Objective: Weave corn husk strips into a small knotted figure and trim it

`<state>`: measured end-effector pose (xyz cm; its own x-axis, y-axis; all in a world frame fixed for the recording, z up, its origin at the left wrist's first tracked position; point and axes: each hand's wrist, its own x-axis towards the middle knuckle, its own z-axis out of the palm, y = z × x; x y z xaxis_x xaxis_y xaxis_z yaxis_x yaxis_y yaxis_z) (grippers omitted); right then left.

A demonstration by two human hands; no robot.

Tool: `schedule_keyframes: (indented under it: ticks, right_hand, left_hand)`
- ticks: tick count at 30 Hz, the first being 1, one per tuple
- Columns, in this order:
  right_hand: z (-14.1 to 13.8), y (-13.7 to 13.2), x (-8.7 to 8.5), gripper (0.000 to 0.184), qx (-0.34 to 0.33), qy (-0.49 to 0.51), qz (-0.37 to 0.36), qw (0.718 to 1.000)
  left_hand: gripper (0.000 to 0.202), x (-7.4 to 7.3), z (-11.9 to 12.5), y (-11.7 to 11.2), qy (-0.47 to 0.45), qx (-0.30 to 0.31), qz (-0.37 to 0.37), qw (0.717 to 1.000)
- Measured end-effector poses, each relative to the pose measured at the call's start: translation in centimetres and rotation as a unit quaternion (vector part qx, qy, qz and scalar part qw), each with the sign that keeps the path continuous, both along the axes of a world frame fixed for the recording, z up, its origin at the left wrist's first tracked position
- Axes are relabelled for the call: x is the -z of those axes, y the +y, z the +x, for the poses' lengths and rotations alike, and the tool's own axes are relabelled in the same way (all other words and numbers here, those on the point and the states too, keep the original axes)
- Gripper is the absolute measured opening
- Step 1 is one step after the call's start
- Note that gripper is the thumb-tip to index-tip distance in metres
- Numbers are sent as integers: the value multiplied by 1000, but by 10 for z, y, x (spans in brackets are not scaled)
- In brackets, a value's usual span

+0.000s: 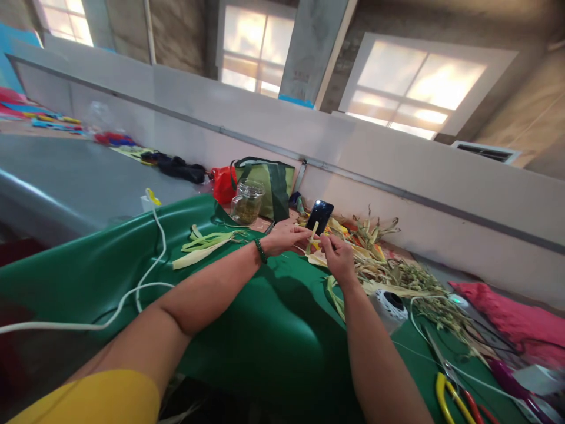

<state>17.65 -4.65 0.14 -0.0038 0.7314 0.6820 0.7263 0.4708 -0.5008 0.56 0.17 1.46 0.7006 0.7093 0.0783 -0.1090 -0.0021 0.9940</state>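
Note:
A narrow pale-green strip of corn husk [315, 229] stands up between my two hands above the green sheet. My left hand [286, 237], with a dark green bead bracelet at the wrist, is closed on the lower part of this strip. Close beside it, my right hand [339, 258] is pinched shut at the strip; exactly what its fingertips grip is too small to make out. Behind the hands a dark phone [321, 213] leans upright. Fresh green husk leaves [203, 246] lie left of my left wrist, and dried husks [375, 268] are heaped right of my right hand.
A glass mug [248, 203] stands before a green bag [273, 182] and a red bag [224, 184]. A white cable [154, 235] crosses the green sheet [260, 330]. At right are a thread spool [391, 309], yellow-handled scissors [450, 394] and pink cloth [512, 318].

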Motion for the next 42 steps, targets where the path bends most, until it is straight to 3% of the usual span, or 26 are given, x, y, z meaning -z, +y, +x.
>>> schedule_keyframes:
  ticks: [3, 8, 12, 16, 20, 25, 29, 30, 32, 35, 37, 39, 42]
  right_hand:
    - [0, -1, -1, 53, 3, 1, -1, 1000]
    - [-3, -5, -2, 49, 4, -34, 7, 999]
    - [-2, -4, 1, 46, 23, -47, 21, 998]
    - [0, 0, 2, 44, -15, -24, -42, 999]
    - [-1, 1, -1, 38, -45, 3, -30, 999]
    - [-5, -9, -5, 37, -2, -45, 21, 999]
    - [-6, -16, -8, 39, 27, -38, 58, 997]
    - [-6, -15, -8, 39, 28, -33, 50, 998]
    - [-4, -11, -7, 41, 21, -14, 12, 1000]
    - [-2, -3, -3, 48, 2, 30, -50, 998]
    - [0, 0, -2, 49, -9, 47, -67, 997]
    - [0, 0, -2, 49, -19, 50, -68, 996]
    - [-2, -2, -1, 48, -24, 37, -41, 998]
  left_hand:
    - [56, -3, -4, -2, 2, 1, -49, 999]
    - [45, -4, -5, -5, 27, -22, 44, 998]
    - [38, 3, -2, 1, 51, -17, 75, 996]
    - [31, 7, -2, 6, 97, -24, 110, 989]
    - [27, 7, -2, 3, 128, -23, 195, 972]
    - [18, 8, 7, -12, 140, -43, 272, 951]
    - [22, 13, 17, -21, 180, -76, 357, 914]
    - [22, 14, 18, -21, 185, -78, 357, 912]
    - [19, 16, 18, -18, 180, -43, 302, 935]
    - [23, 16, 14, -11, 134, 58, 129, 981]
    - [36, 14, 10, -8, 97, 95, 40, 990]
    - [42, 11, 7, -8, 82, 106, 4, 991]
    - [34, 10, 6, -10, 101, 93, 29, 990]
